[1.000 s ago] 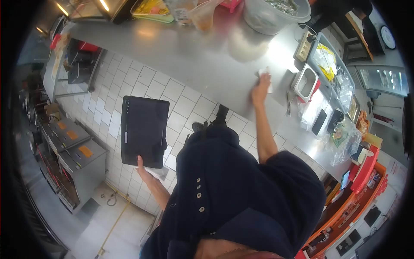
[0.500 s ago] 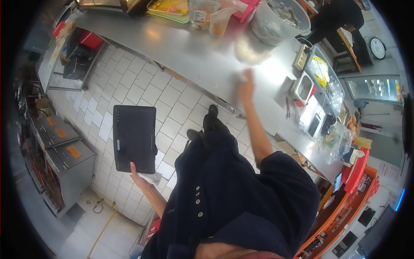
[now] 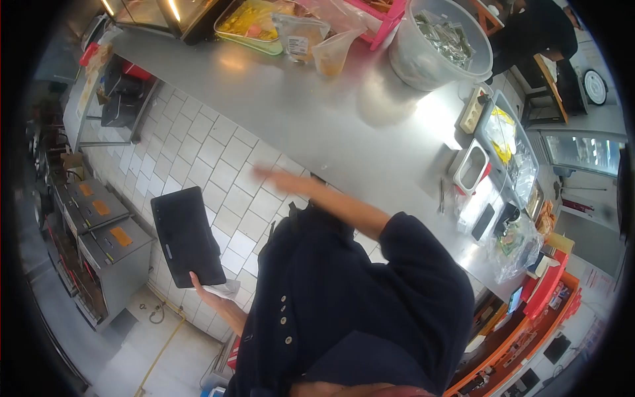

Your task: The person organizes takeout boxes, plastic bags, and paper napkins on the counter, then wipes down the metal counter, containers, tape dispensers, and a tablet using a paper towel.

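Note:
At the lower left, my left hand (image 3: pixel 206 296) grips the bottom edge of a flat black device (image 3: pixel 188 237) like a tablet or screen, its thumb on the near face. A crumpled white cloth or paper (image 3: pixel 225 288) shows beneath the device by that hand. My right hand (image 3: pixel 278 180) is over the tiled floor, between the device and the steel counter (image 3: pixel 284 106). Its fingers are smeared by motion, so whether they hold anything cannot be made out.
Along the counter's far side are a tray of yellow food (image 3: pixel 250 21), plastic bags (image 3: pixel 299 41) and a clear bucket (image 3: pixel 440 46). To the right are a power strip (image 3: pixel 471 112) and a metal container (image 3: pixel 468 169). Grey cabinets (image 3: pixel 116 241) stand left. A person (image 3: pixel 539 30) is at the upper right.
My right hand has left the counter, where it was on a white cloth or paper, and swung left towards the device. The device has moved left and down and tilted, still in my left hand.

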Motion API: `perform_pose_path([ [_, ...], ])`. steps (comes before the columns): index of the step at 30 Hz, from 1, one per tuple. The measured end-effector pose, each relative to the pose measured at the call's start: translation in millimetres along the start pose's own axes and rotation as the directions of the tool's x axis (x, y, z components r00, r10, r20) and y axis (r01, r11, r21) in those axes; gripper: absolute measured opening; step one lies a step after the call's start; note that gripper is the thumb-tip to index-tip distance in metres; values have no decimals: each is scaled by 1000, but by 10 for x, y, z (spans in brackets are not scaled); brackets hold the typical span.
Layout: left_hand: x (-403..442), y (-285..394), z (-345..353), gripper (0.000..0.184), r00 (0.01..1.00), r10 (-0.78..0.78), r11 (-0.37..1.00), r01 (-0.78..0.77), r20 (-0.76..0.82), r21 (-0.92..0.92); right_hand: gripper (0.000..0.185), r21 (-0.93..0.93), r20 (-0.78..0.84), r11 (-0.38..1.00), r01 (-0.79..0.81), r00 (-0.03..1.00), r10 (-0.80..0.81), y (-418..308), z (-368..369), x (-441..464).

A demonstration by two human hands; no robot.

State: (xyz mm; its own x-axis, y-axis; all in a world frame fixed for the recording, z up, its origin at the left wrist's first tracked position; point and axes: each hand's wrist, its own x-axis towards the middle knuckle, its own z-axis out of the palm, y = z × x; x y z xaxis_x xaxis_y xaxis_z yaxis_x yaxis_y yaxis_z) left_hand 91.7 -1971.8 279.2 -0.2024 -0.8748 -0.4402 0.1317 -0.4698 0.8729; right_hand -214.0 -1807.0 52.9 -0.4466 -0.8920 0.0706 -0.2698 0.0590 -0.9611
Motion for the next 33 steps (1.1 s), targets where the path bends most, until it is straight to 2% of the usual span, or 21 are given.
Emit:
perform_pose_path([
  [1,-25,2,117,67,1000,-10,1000,10,4,-29,45,289,197,956,53,974,-114,-104,434,149],
  [3,-94,-17,295,68,1000,30,999,-30,-4,-41,51,-59,261,948,313,921,-288,-568,403,112],
  [5,-108,-13,364,69,998,57,998,-58,-16,-39,51,360,11,933,22,1000,-28,-716,-62,-67],
  [7,-85,-37,358,71,984,119,993,-115,-134,36,51,472,-293,857,-206,880,373,-683,-799,-277],
  [8,-83,-75,371,71,983,110,994,-107,-144,29,51,-245,-551,956,-160,834,-2,-410,-1185,-538],
  [10,-37,-110,393,71,985,101,995,-98,-140,25,58,-381,-798,889,-255,576,-177,-10,-2074,-885],
  [11,3,-101,401,71,986,99,995,-96,-134,28,63,-414,-836,821,-393,522,-172,224,-2414,-1096],
  [12,26,-97,402,71,987,98,995,-95,-130,32,66,-315,-889,778,-544,456,-40,264,-2707,-1195],
  [15,89,-85,416,70,986,92,995,-88,-137,39,67,-219,-925,799,-560,379,12,775,-3086,-1203],
  [17,91,-85,441,70,986,83,996,-80,-147,28,58,-245,-942,688,-683,336,-1,1037,-3134,-1016],
  [18,79,-78,467,69,987,80,997,-77,-140,24,51,-212,-931,741,-637,363,46,1054,-3033,-838],
  [20,51,-88,500,68,987,80,997,-78,-142,21,55,-285,-870,752,-594,490,57,996,-2573,-427],
  [24,-14,-159,473,68,983,105,994,-107,-149,-11,50,-292,-778,888,-356,629,-4,699,-1011,730],
  [25,-37,-176,444,68,988,76,996,-80,-131,-26,52,25,-421,961,-275,869,260,511,-621,912],
  [26,-54,-204,386,68,987,78,997,-81,-138,-17,49,189,-16,939,-288,955,296,-91,-404,965],
  [27,-38,-237,335,68,986,87,996,-90,-145,-10,49,201,-18,937,-287,955,296,-339,-166,993],
  [28,-2,-222,328,69,984,102,995,-104,-146,-4,42,-1,222,1000,-4,975,4,-529,23,1068],
  [29,-10,-160,350,69,985,111,994,-110,-136,10,40,-123,485,939,321,845,-225,-643,156,1121],
  [30,-55,-154,386,69,988,114,993,-117,-102,-28,40,-122,478,939,321,848,-227,-672,158,1090],
  [32,-105,-127,353,69,996,59,993,-66,-73,-93,49,106,-53,938,331,943,-327,-601,17,735],
  [33,-101,-117,291,69,995,44,995,-52,-89,-86,55,98,-179,977,188,969,-168,-485,-120,523],
])
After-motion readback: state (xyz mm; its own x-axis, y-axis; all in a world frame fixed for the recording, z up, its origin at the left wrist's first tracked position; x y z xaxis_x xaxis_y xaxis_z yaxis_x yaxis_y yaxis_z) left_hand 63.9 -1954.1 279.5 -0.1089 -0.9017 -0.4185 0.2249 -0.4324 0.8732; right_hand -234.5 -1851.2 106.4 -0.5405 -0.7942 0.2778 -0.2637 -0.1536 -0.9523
